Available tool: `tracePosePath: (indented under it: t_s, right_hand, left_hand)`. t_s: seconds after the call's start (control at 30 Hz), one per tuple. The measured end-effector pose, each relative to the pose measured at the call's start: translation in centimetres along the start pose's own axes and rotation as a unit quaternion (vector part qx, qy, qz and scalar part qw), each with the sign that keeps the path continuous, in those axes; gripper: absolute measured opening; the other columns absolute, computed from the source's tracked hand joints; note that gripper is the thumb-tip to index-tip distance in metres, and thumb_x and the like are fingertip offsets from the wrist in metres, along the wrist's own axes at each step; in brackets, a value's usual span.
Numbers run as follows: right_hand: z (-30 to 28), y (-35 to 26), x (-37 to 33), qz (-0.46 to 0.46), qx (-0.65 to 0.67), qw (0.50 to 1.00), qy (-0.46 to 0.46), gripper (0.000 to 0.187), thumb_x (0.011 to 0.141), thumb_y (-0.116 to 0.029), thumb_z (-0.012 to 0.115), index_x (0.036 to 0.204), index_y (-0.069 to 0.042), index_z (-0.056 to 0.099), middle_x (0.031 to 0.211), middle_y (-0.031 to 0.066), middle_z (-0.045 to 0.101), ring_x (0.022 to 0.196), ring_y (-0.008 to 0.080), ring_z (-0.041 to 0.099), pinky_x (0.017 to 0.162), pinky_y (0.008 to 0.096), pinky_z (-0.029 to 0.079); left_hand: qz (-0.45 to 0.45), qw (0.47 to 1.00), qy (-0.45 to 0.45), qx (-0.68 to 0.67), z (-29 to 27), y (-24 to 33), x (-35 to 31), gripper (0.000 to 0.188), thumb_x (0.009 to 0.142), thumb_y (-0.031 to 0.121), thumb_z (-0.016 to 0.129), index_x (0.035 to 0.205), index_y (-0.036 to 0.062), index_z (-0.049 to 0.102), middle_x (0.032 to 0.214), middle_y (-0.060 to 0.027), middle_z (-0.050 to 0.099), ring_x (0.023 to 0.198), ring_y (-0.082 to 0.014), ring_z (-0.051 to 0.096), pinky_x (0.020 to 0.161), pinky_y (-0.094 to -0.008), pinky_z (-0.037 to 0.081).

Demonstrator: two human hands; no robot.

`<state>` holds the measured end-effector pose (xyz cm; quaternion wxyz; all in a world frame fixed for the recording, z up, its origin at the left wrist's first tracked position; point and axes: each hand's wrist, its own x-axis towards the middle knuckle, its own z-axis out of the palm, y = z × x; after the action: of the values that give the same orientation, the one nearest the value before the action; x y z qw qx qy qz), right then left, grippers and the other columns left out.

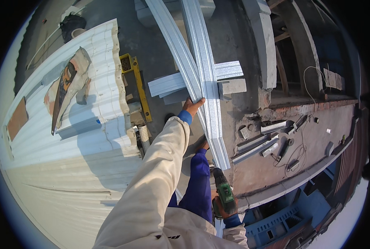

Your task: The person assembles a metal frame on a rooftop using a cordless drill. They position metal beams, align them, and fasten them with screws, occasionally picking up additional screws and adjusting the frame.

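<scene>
Two long galvanised steel channels cross at a narrow angle in front of me, the left channel (170,43) meeting the right channel (210,93). My left hand (192,107) grips the left channel's edge near the crossing, thumb on top; its other fingers are partly hidden. At the near end of the channels, my right hand (226,206) is wrapped round a green and black cordless drill (225,191). The drill's nose points toward the channel ends, and I cannot tell whether it touches them. Beneath the channels lies a shorter steel crosspiece (230,69), beside a grey block (234,86).
A corrugated sheet (98,58) on the left bears a handsaw (60,97). Beside it are a yellow spirit level (141,91) and a yellow box of small parts (126,63). Channel offcuts (255,149) and looped cable (300,153) lie right, near a ledge (276,191) above a lower level.
</scene>
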<state>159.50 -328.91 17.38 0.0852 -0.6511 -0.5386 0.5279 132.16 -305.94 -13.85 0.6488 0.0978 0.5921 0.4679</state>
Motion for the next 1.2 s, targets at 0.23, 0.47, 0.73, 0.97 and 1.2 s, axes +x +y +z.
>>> tracePosePath:
  t_s: [0.23, 0.47, 0.73, 0.97, 1.2]
  right_hand:
    - [1.5, -1.5, 0.4, 0.047, -0.015, 0.999, 0.013, 0.028, 0.08, -0.016, 0.075, 0.102, -0.002, 0.066, 0.087, 0.0158, 0.071, 0.079, 0.0346, 0.073, 0.071, 0.0392, 0.057]
    - [0.9, -1.8, 2.1, 0.059, 0.034, 0.997, 0.023, 0.033, 0.084, -0.014, 0.074, 0.114, -0.001, 0.066, 0.095, 0.0158, 0.074, 0.086, 0.0275, 0.075, 0.077, 0.0378, 0.057]
    - [-2.6, 0.5, 4.9, 0.063, 0.014, 0.996, -0.069, 0.056, 0.085, -0.018, 0.073, 0.136, -0.001, 0.058, 0.111, 0.021, 0.073, 0.101, 0.0359, 0.072, 0.089, 0.0396, 0.056]
    - [-5.1, 3.2, 3.9, 0.076, -0.001, 0.992, -0.103, 0.07, 0.08, -0.02, 0.075, 0.143, 0.002, 0.053, 0.12, 0.0243, 0.07, 0.111, 0.0331, 0.07, 0.096, 0.0359, 0.053]
    - [-6.2, 3.6, 3.6, 0.055, -0.043, 0.993, -0.098, 0.063, 0.082, -0.018, 0.07, 0.141, -0.002, 0.056, 0.12, 0.0257, 0.069, 0.112, 0.0375, 0.069, 0.095, 0.0383, 0.053]
  left_hand:
    - [0.002, 0.982, 0.063, 0.18, 0.7, -0.3, 0.7, 0.093, 0.069, 0.034, 0.096, 0.13, -0.0125, 0.044, 0.128, -0.0268, 0.065, 0.116, -0.036, 0.066, 0.1, -0.035, 0.052]
    - [-0.031, 0.98, 0.049, 0.192, 0.5, -1.1, 2.2, 0.085, 0.071, 0.034, 0.094, 0.123, -0.0138, 0.047, 0.119, -0.028, 0.069, 0.108, -0.0359, 0.069, 0.097, -0.0363, 0.053]
    - [-0.014, 0.979, 0.072, 0.191, 0.4, -0.1, 2.2, 0.067, 0.073, 0.029, 0.094, 0.116, -0.0091, 0.059, 0.11, -0.0211, 0.072, 0.096, -0.0294, 0.071, 0.088, -0.0363, 0.055]
    - [-0.014, 0.986, 0.051, 0.16, 1.8, 2.9, -0.6, 0.049, 0.077, 0.031, 0.092, 0.108, -0.0014, 0.073, 0.098, -0.0114, 0.075, 0.081, -0.0234, 0.067, 0.07, -0.0397, 0.052]
    - [0.037, 0.991, 0.096, 0.087, 1.4, 0.7, -1.6, 0.067, 0.077, 0.026, 0.092, 0.129, 0.0004, 0.059, 0.122, -0.0132, 0.069, 0.112, -0.0271, 0.065, 0.091, -0.0387, 0.053]
